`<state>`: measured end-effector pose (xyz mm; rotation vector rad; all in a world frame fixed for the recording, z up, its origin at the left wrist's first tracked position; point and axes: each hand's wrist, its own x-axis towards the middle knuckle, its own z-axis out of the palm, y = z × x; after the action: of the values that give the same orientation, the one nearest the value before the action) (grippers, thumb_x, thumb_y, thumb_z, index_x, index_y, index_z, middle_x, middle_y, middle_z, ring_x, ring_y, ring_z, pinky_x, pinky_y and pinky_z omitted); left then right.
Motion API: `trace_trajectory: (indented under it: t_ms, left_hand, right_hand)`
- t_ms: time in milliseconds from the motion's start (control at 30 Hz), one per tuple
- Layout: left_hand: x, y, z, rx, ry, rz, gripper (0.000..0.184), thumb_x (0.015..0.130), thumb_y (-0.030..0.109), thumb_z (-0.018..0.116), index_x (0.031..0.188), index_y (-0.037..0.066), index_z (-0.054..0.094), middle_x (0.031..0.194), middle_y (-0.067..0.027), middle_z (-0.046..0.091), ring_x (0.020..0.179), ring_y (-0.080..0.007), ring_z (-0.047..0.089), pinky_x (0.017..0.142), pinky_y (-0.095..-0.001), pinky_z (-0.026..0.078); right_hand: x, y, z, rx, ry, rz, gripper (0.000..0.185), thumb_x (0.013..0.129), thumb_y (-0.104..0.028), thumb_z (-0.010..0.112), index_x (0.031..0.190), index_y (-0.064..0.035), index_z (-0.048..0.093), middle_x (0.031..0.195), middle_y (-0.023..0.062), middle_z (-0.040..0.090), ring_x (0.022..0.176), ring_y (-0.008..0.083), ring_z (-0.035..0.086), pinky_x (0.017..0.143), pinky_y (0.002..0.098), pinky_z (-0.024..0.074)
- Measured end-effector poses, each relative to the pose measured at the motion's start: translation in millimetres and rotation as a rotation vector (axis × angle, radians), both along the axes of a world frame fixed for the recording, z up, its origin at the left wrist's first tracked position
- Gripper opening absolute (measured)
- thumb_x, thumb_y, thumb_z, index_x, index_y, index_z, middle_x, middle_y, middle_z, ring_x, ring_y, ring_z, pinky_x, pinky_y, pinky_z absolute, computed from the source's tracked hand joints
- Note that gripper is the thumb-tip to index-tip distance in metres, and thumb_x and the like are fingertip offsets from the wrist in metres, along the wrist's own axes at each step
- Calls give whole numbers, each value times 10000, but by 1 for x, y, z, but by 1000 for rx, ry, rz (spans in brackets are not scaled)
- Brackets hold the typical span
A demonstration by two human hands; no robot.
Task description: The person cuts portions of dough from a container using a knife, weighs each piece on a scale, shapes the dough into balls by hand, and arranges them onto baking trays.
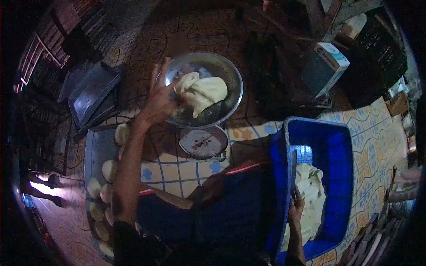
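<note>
My left hand (163, 97) is at the left side of a round metal bowl (235, 106), fingers spread and thumb near a lump of pale dough (208, 93) lying in it. The bowl sits on a kitchen scale (203, 142) with a round dial. Down to the right, my right hand (296, 206) grips a long, flat-bladed knife (294, 170), blade pointing away from me. It is inside a blue plastic tub (339, 177), beside a large mass of dough (310, 195). The handle is mostly hidden by my fingers.
A metal tray (100, 146) with several dough balls (108, 170) stands by my left forearm. Farther left are stacked metal pans (93, 95). A carton (328, 68) stands beyond the tub. My crossed legs (199, 195) are in front, on patterned tile-print flooring (173, 170).
</note>
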<state>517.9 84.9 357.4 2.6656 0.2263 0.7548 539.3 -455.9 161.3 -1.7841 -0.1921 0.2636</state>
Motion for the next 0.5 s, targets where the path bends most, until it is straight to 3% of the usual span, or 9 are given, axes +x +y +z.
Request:
trace_trajectory:
  t_ms: [33,100,133,200,233,300,367,433,500]
  left_hand:
    - [-2,4,-6,-92,-148,17,621,833,526,619,1366,232,499,1539,-175,185,1413,-416,98,1125,-551,153]
    - [-16,-2,-2,-111,-264,274,436,944,320,531,1327,110,525,1457,-208,348,1366,-374,271,1108,-486,237]
    - [-19,-10,4,-111,-333,293,423,938,294,543,1303,81,532,1401,-204,408,1315,-363,340,1087,-481,273]
    - [-29,-33,10,-128,-448,340,397,926,241,566,1255,21,546,1289,-198,528,1213,-341,480,1044,-473,344]
    - [-36,-54,12,-211,-544,343,356,914,196,562,1215,5,555,1246,-192,550,1153,-324,516,1011,-459,375]
    - [-38,-117,18,-361,-757,338,277,892,105,552,1134,-29,572,1159,-180,593,1032,-290,589,946,-432,438]
    - [-49,-175,-9,-533,-798,74,214,867,68,528,1042,-36,593,1067,-179,620,966,-257,607,868,-403,482]
    - [-48,-224,-22,-403,-498,-165,158,794,56,592,934,-9,625,877,-147,660,816,-258,644,763,-372,507]
    - [-33,-262,-35,-370,-153,-410,134,801,76,659,918,11,648,869,-115,675,783,-242,660,701,-358,510]
  right_hand:
    - [-3,-4,0,14,53,-10,484,930,-35,490,1391,48,370,1277,141,538,1096,175,549,930,305,441]
    - [-5,-4,19,-2,152,-30,488,934,-56,513,1393,31,372,1126,99,576,956,135,563,820,276,462]
    - [-3,-3,35,-34,198,-39,487,935,-68,521,1392,21,379,1029,73,585,872,116,561,749,261,464]
    - [-4,-12,38,53,293,-125,452,942,-104,533,1373,-16,427,713,-29,479,583,50,446,503,218,373]
    - [-3,-12,44,156,268,-173,481,935,-124,551,1379,3,418,653,-20,501,517,55,439,446,231,364]
    - [4,-38,34,120,183,-229,486,937,-130,564,1386,-13,419,677,-11,522,527,56,442,451,227,360]
    - [8,-58,31,-24,88,-323,483,943,-130,544,1404,-62,416,637,-17,506,481,37,411,420,224,324]
    - [10,-62,48,59,126,-359,495,941,-118,543,1413,-69,404,625,-19,497,475,31,402,415,218,316]
    - [15,-71,52,50,155,-388,511,934,-102,548,1417,-51,389,640,-19,492,478,28,390,415,212,310]
